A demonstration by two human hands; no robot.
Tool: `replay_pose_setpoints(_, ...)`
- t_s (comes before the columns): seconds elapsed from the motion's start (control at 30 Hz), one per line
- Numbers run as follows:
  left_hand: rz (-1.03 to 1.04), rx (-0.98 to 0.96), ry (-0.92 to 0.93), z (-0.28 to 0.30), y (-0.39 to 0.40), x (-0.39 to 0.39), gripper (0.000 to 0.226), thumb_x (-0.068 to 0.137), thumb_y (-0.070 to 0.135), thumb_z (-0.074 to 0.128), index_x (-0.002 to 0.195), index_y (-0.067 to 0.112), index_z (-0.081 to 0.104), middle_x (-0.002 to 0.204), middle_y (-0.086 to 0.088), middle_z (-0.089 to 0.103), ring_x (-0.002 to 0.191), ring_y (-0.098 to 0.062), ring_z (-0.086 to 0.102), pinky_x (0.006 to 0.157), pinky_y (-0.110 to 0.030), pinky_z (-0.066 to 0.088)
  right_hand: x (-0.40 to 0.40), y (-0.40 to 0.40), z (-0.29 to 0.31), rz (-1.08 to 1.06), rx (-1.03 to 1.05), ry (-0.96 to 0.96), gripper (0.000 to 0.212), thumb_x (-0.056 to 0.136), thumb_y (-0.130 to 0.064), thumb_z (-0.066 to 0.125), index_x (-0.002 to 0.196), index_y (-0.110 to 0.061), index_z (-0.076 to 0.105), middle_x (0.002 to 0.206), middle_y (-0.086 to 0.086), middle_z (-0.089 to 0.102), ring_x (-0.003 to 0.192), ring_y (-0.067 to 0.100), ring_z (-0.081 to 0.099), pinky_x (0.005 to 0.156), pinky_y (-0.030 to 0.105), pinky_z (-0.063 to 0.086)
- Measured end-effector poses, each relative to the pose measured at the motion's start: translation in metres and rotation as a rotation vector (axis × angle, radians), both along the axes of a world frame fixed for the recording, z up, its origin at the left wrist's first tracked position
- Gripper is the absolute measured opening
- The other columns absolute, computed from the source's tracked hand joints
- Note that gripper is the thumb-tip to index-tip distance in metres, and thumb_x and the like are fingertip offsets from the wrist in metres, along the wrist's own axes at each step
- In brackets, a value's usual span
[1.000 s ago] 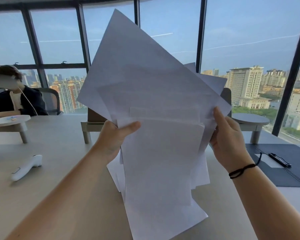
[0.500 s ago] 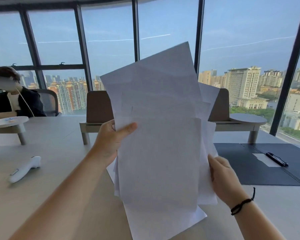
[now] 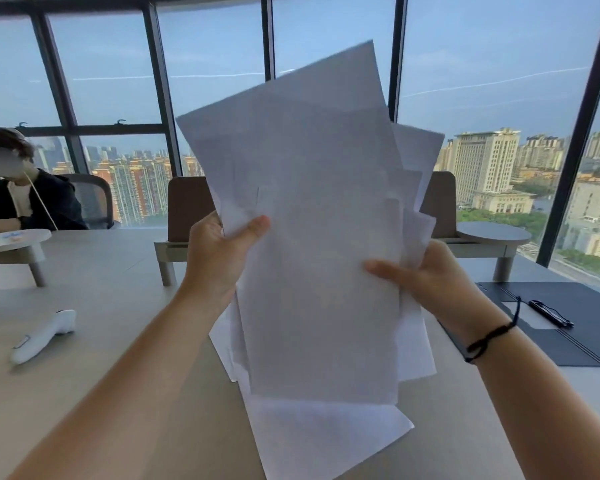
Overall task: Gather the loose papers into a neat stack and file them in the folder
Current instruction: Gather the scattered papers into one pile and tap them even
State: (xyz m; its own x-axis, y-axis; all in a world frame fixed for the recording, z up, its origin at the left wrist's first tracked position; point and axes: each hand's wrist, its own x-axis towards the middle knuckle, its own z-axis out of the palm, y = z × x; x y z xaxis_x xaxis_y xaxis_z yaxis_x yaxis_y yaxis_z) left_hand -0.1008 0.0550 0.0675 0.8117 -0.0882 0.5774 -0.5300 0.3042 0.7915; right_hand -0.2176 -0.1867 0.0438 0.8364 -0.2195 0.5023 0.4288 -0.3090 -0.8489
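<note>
Papers [image 3: 312, 271]: a loose, uneven bundle of white sheets was held upright in the air above the table [image 3: 101, 306], in front of the camera. Sheet edges were misaligned; corners fanned out at the top right and several sheets hung lower at the bottom, one slanting out past the rest.

Left hand [image 3: 219, 258] gripped the bundle's left edge, thumb pressed across the front face, fingers curled behind the sheets and out of sight. Right hand [image 3: 430, 282] gripped the right edge, thumb lying flat on the front sheet and pointing left, remaining fingers wrapped behind. A black cord bracelet [image 3: 489, 337] sat on the right wrist.

Folder [image 3: 568, 327]: dark, lay open and flat on the table at the right, well apart from the papers. A black pen [image 3: 549, 313] and a pale slip rested on it. No sheet was touching the folder.

Other items noted: a white handheld device [image 3: 42, 336] lay on the table at the left. A second person in a dark jacket [image 3: 25, 202] sat at the far left, beside a small round raised stand [image 3: 14, 239]. A brown chair back [image 3: 187, 207] stood behind the table, partly hidden by the papers. Large windows [image 3: 482, 64] beyond showed city buildings and sky.
</note>
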Motion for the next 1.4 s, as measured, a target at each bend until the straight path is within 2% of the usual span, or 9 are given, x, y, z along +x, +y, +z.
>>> replay_pose_setpoints(0.1,0.014,-0.061,-0.018,0.008,-0.003,-0.002,0.02,0.084,0.01,0.077,0.087,0.029,0.075,0.087,0.012,0.08,0.089,-0.011,0.076,0.075,-0.026,0.059,0.013,0.008,0.001,-0.079,0.059,-0.085,0.022,0.079,-0.022,0.082,0.1,-0.018,0.076,0.096,-0.003,0.082,0.09,0.016,0.078,0.078,0.038,0.064)
replay_pose_setpoints(0.27,-0.101,0.067,0.05,-0.023,0.004,0.0,0.02,0.074,0.017,0.085,0.086,0.033,0.081,0.096,0.005,0.08,0.097,-0.016,0.076,0.087,-0.037,0.059,0.016,0.011,-0.034,-0.099,0.109,-0.044,0.056,0.064,-0.04,0.086,0.115,-0.023,0.07,0.104,-0.007,0.08,0.094,0.014,0.078,0.075,0.035,0.063)
replay_pose_setpoints(0.53,-0.224,0.21,0.169,-0.064,0.011,0.005,0.022,0.068,0.021,0.086,0.089,0.025,0.083,0.099,-0.005,0.08,0.095,-0.026,0.076,0.082,-0.039,0.06,0.003,0.007,-0.074,-0.041,0.165,0.058,0.035,0.075,-0.031,0.079,0.107,-0.021,0.07,0.1,-0.008,0.081,0.092,0.012,0.077,0.071,0.024,0.061)
replay_pose_setpoints(0.67,-0.182,0.224,0.155,-0.055,0.004,0.001,0.018,0.067,0.025,0.088,0.083,0.033,0.083,0.092,0.001,0.081,0.09,-0.02,0.077,0.086,-0.041,0.059,0.004,0.01,-0.087,-0.023,0.169,0.14,0.042,0.071,-0.035,0.079,0.11,-0.024,0.07,0.101,-0.008,0.081,0.096,0.014,0.077,0.075,0.026,0.062)
replay_pose_setpoints(0.83,-0.149,0.247,0.041,-0.032,0.009,0.004,0.022,0.067,0.025,0.087,0.084,0.038,0.081,0.095,0.007,0.081,0.093,-0.016,0.077,0.084,-0.038,0.06,0.0,-0.002,-0.075,0.004,0.206,0.079,0.065,0.064,-0.043,0.083,0.118,-0.011,0.064,0.104,0.003,0.081,0.096,0.025,0.078,0.077,0.035,0.064)
replay_pose_setpoints(0.97,-0.173,0.223,-0.01,0.0,0.001,0.002,0.027,0.064,0.027,0.085,0.09,0.023,0.078,0.09,0.005,0.08,0.085,-0.015,0.077,0.078,-0.035,0.062,0.009,0.007,-0.036,0.038,0.226,-0.029,0.048,0.065,-0.031,0.082,0.111,-0.02,0.071,0.103,-0.001,0.081,0.096,0.019,0.077,0.074,0.03,0.062)
replay_pose_setpoints(1.07,-0.181,0.192,-0.032,0.011,-0.002,0.002,0.027,0.065,0.027,0.085,0.089,0.022,0.076,0.085,0.005,0.079,0.08,-0.014,0.075,0.074,-0.032,0.062,0.015,0.014,-0.017,0.029,0.264,-0.085,0.052,0.065,-0.031,0.084,0.112,-0.013,0.072,0.106,0.005,0.08,0.097,0.023,0.077,0.076,0.035,0.062)
replay_pose_setpoints(1.3,-0.303,0.192,0.296,-0.098,0.014,0.005,0.028,0.067,0.016,0.084,0.095,0.017,0.081,0.103,-0.01,0.079,0.099,-0.033,0.075,0.078,-0.036,0.06,0.004,0.024,-0.095,0.048,0.319,0.282,0.037,0.07,-0.018,0.086,0.106,-0.011,0.077,0.108,0.012,0.08,0.096,0.027,0.078,0.085,0.044,0.062)
replay_pose_setpoints(1.4,-0.282,0.212,0.339,-0.117,0.007,0.001,0.028,0.067,0.018,0.084,0.095,0.016,0.082,0.104,-0.01,0.079,0.104,-0.032,0.073,0.084,-0.038,0.059,0.01,0.031,-0.1,0.039,0.333,0.282,0.03,0.075,-0.012,0.085,0.104,-0.009,0.079,0.107,0.014,0.08,0.097,0.029,0.077,0.087,0.046,0.061)
